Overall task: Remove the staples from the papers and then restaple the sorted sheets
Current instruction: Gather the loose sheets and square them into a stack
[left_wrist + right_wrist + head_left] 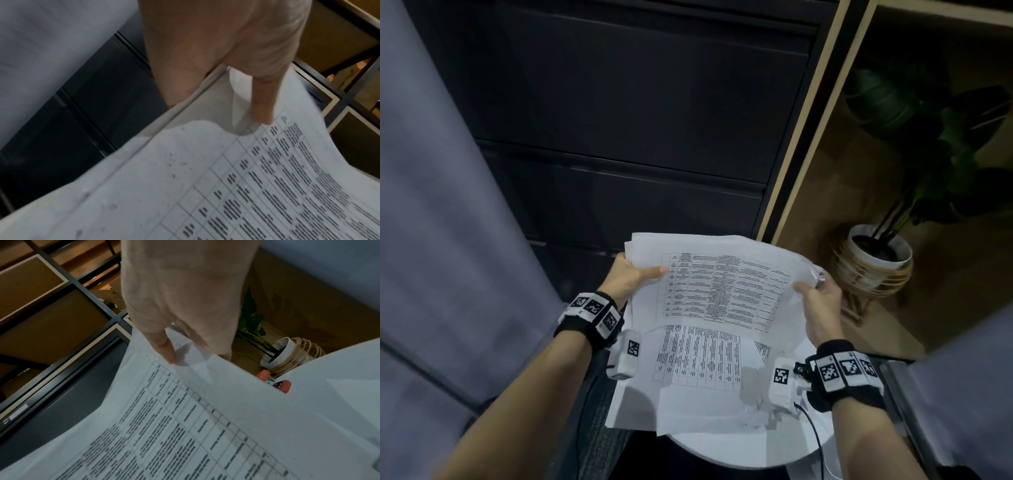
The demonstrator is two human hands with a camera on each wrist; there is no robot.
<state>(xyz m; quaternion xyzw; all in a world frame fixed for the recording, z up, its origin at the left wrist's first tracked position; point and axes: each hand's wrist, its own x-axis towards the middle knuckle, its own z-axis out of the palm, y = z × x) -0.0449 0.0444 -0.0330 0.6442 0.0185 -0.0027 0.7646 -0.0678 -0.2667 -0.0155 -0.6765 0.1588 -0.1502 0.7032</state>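
I hold a stack of printed sheets [722,281] with tables up in the air over a round white table [739,448]. My left hand [630,274] pinches the stack's left edge, thumb on top [263,104]. My right hand [815,298] pinches the right corner, thumb on the top page [162,345]. More printed sheets [698,359] lie flat on the table below. Past the held sheets in the right wrist view, a red-orange tool [275,381] peeks out on the table; what it is I cannot tell.
A dark drawer cabinet [619,137] stands straight ahead. A potted plant in a white pot [876,257] with a wicker stand sits on the floor at the right. Grey upholstery [441,240] rises on the left. A black cable [815,431] trails over the table.
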